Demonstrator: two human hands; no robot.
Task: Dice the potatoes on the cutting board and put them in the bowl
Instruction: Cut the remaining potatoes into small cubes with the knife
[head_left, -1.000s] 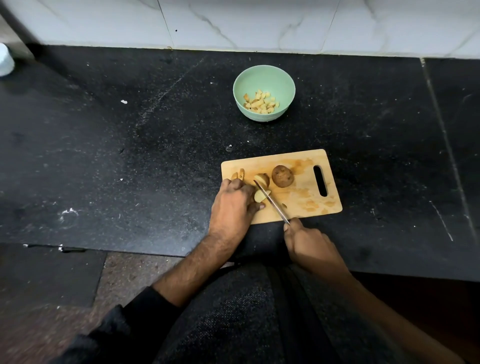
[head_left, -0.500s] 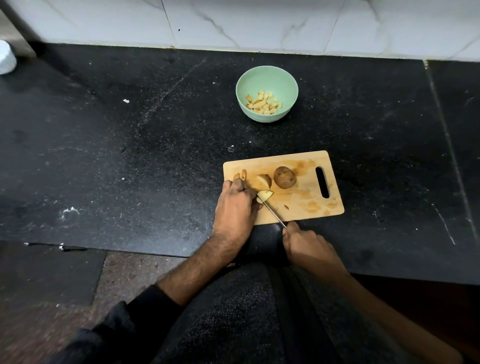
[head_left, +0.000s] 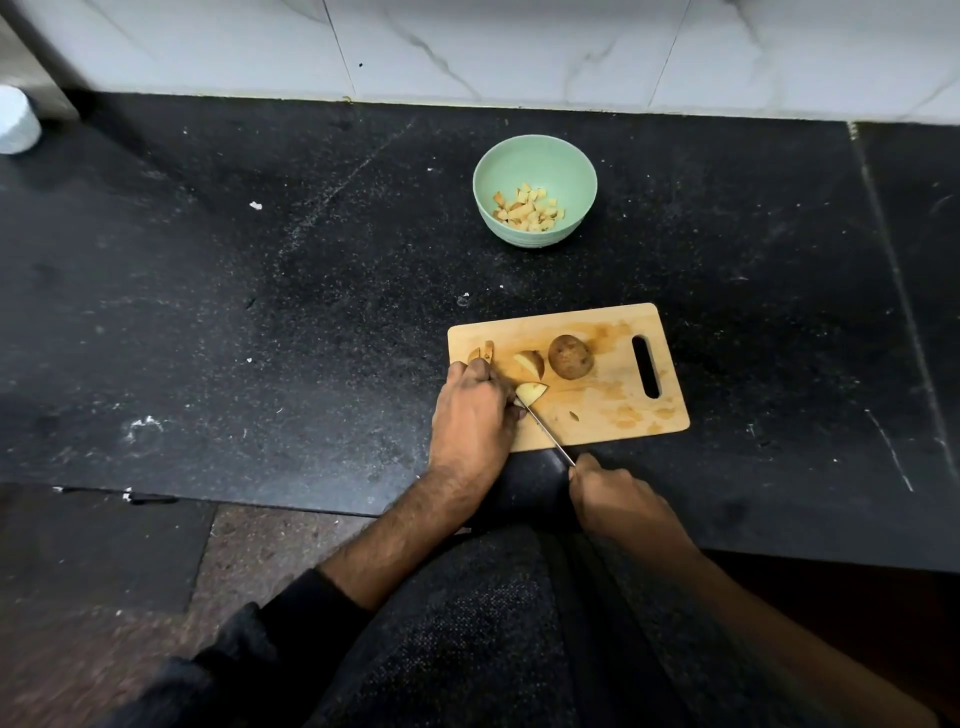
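Right hand nearest, fist tight round knife handle. Blade tip sits at potato piece on cutting board. Left hand curled, pinning that piece, fingertips right by blade: slip could cut finger. Whole potato farther, could roll. Bowl far, some cubes inside.

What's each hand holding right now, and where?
Right hand grips the knife by its handle. Left hand holds a potato piece at its left end.
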